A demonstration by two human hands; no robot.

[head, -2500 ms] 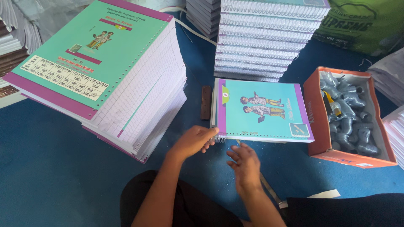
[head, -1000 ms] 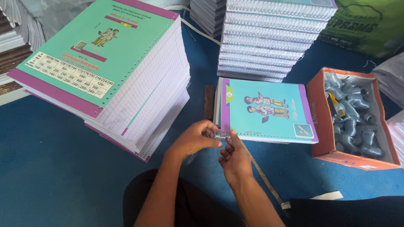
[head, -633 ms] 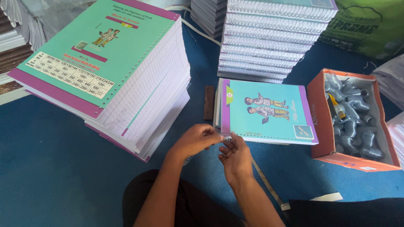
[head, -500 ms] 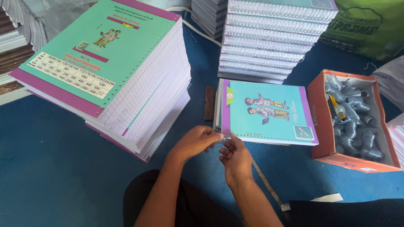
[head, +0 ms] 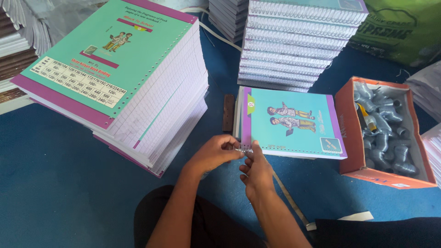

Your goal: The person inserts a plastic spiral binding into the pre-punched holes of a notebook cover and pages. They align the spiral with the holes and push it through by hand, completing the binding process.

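2 hands (head: 216, 154), 1 notebook (head: 294, 121), 1 orange box (head: 349, 133), 3 stacks (head: 151, 105).

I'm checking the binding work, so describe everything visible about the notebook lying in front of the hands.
The notebook lies flat and closed on the blue floor, its long side across the view. Its cover looks like glossy card, teal with a purple band along the left edge and a drawing of two children in the middle. A row of punched holes runs along the near edge. The left hand and right hand meet at its near left corner, pinching a small wire coil there. An orange box stands beside it on the right.
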